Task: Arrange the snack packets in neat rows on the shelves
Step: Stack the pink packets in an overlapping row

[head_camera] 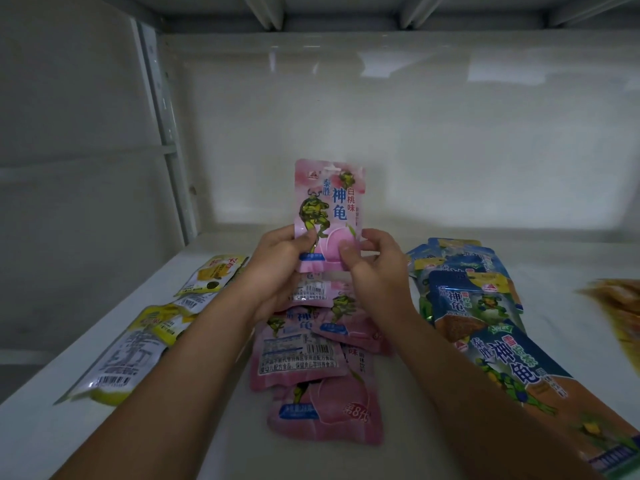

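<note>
Pink peach snack packet (329, 206) stands upright above the shelf (225, 445), pinched at its base by left hand (280, 268) and right hand (374, 268); released unsupported, it would likely topple onto the pink pile (311, 362).

I see a white shelf (214, 441) carrying loose heaps of snack packets. A pile of pink packets (311, 362) lies overlapping at its middle. Left of the pink pile, yellow packets (145, 334) run along the shelf's left edge. Right of it sit blue packets (485, 317), stacked unevenly. Beyond those, a blurred orange packet (620, 306) lies at the far right.
</note>
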Demonstrator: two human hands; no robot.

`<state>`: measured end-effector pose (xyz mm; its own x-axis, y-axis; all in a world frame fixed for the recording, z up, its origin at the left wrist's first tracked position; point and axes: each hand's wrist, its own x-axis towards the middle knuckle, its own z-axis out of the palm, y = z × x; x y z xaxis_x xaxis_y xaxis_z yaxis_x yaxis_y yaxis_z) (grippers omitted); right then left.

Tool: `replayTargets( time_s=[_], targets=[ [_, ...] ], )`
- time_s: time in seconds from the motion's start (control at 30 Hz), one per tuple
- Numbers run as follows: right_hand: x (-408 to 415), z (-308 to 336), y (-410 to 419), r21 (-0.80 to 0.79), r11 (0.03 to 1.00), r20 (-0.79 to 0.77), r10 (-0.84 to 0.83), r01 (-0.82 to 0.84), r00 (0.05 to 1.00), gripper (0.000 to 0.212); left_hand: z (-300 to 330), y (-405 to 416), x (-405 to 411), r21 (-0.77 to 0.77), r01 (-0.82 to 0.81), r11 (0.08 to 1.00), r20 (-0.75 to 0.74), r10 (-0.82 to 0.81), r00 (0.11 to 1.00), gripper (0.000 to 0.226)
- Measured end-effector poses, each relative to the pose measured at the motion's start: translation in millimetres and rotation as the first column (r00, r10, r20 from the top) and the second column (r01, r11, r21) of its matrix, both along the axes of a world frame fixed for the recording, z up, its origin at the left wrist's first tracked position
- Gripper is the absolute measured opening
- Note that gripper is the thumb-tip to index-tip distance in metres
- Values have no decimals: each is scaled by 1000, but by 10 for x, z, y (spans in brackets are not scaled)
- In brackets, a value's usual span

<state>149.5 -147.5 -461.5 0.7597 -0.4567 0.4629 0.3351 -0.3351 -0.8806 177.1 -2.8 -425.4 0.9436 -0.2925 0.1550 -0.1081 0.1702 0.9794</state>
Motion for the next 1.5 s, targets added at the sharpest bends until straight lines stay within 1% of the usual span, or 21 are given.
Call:
replayTargets(
  time_s=[0.07,0.17,0.33,0.43,0.53,0.57,0.6,0.63,0.67,0.7,0.73,0.8,0.87,0.97,1.03,1.13,1.2,1.3,1.33,1.4,1.5],
  targets=[
    [3,12,17,54,996,-20,65,-64,998,33,-7,11,1,9,17,1000,17,-17,1000,23],
    [19,-6,-2,104,990,25,96,-98,995,29,-2,31,-10,10,9,1000,64,-9,998,15],
    [-23,6,-30,45,993,91,107,-112,990,29,-41,77,19,110,-20,994,122,6,993,5],
    [-23,-2,-35,54,992,125,110,-117,986,37,-33,88,-1,101,-14,995,123,1,992,9],
    [-43,3,-7,21,993,194,112,-118,975,50,-11,85,-16,114,-7,993,111,-6,994,28],
    [-58,11,-2,8,994,205,106,-110,973,49,1,75,-25,104,2,995,97,-12,995,30],
    [-72,14,-8,4,995,209,96,-99,973,46,-4,67,-19,90,20,996,77,-27,997,23],
    [-83,23,-18,7,996,208,84,-87,974,43,8,56,-40,78,40,996,52,-44,998,11],
    [-82,20,-31,15,997,199,74,-79,977,40,11,53,-53,82,47,996,39,-50,998,5],
    [-82,20,-34,21,997,186,75,-80,980,38,5,49,-60,106,38,994,38,-42,998,9],
    [-76,14,-36,28,996,177,80,-86,981,37,-14,50,-41,138,20,990,55,-28,998,8],
    [-52,-1,-33,39,994,174,98,-106,980,41,-35,49,-24,177,-31,984,95,15,995,23],
    [-35,4,-12,45,991,141,115,-122,983,43,-32,46,-33,164,-46,985,116,27,993,30],
    [-10,-4,3,36,989,40,144,-146,989,28,-29,56,-38,145,-54,988,136,35,990,22],
    [2,-24,-15,7,990,30,141,-141,990,16,-29,70,-45,153,-63,986,152,39,988,10],
    [-7,-39,-63,5,988,48,155,-155,987,11,-38,80,-40,145,-57,988,157,34,987,8],
    [-38,-18,-62,-14,990,77,139,-138,987,16,-36,75,-47,136,-69,988,174,45,984,10],
    [-60,-35,-41,-84,994,105,75,-67,992,38,-36,69,-39,126,-95,987,199,69,978,13],
    [-57,-43,-33,-100,994,111,60,-49,992,41,-46,71,-24,129,-104,986,206,76,976,14],
    [-65,-39,-14,-129,991,129,46,-29,991,41,-54,63,-14,122,-96,988,199,70,977,16],
    [-95,15,-1,-143,990,144,8,13,990,39,-64,32,-1,81,-29,996,156,16,988,20]
  ],
)
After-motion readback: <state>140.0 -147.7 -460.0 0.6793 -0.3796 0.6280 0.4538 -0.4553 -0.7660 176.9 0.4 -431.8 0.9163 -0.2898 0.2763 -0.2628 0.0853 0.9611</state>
